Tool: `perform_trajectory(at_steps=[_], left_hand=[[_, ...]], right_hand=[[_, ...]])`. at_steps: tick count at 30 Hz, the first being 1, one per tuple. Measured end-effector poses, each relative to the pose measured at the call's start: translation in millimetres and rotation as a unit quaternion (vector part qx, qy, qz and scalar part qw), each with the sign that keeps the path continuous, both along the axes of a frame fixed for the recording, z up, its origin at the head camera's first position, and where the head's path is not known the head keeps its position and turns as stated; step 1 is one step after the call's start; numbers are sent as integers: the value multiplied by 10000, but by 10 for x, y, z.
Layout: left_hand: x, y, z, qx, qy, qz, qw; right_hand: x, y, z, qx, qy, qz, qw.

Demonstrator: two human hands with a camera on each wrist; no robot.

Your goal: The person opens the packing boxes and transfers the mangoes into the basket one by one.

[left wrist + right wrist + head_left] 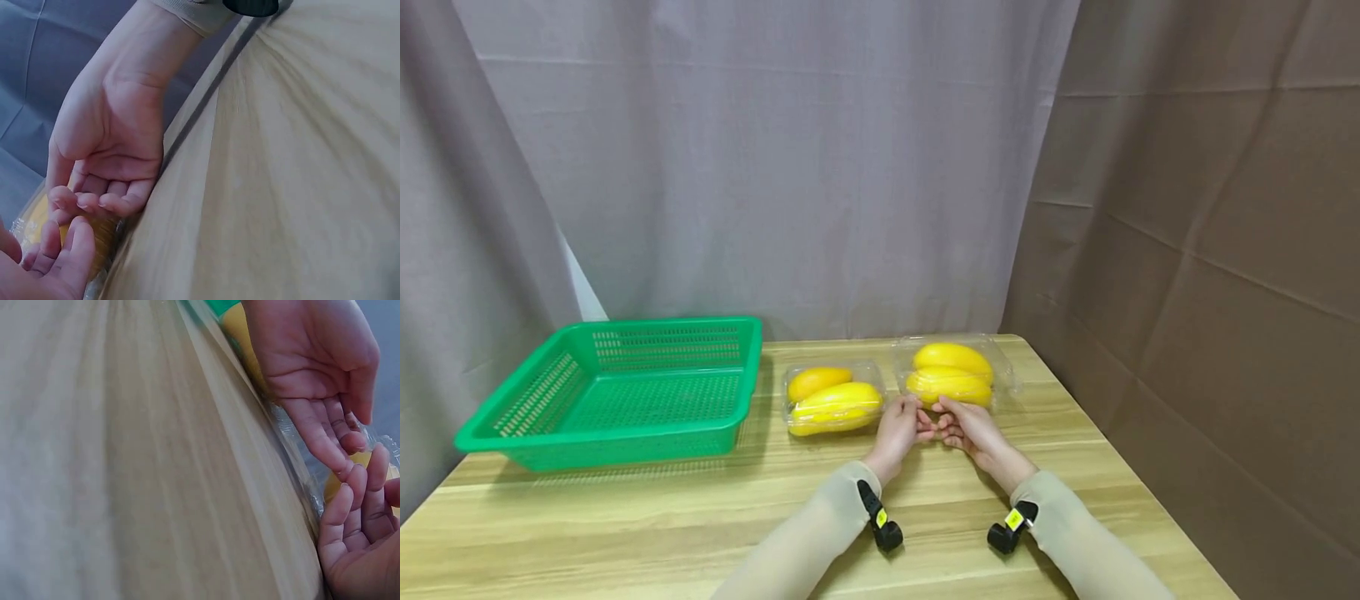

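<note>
In the head view two clear plastic boxes hold long yellow fruits that look like mangoes. My left hand [901, 429] and right hand [973, 429] meet at the front of the right box [1006, 377], close to its near edge. Both hands have loosely bent fingers, palms turned inward, fingertips almost together. Nothing shows between thumb and fingers in the wrist views. Inside that box lie two yellow mangoes [953, 358]. The left box [862, 371] sits just left of my left hand, with an orange-yellow mango [817, 382] and a brighter yellow one [842, 404] inside.
A green plastic basket [621, 454] with slotted walls stands at the left of the wooden table [647, 533], its inside bare. Grey curtains [820, 183] hang behind the table, and a brown cloth wall [1217, 292] runs along its right edge.
</note>
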State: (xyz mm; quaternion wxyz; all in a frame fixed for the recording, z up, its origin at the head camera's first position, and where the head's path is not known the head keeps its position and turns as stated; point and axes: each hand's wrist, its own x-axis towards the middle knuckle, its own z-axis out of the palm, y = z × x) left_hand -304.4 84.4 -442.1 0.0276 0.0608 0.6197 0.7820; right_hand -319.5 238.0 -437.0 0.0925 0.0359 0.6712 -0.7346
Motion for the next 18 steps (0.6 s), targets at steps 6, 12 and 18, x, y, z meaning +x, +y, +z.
perform_trajectory(at_steps=[6,12,18], left_hand=[[0,-22,-17,-97,26,-34,9999],[-27,-4,-12,-104,63,149,9998],[-64,37,-15,23,137,399,9991]], right_hand=[[-9,9,-14,80,-84,78,9999],[-21,32,15,1013,125,-26,9948],[-13,72,103,3040,1378,-130,9426]])
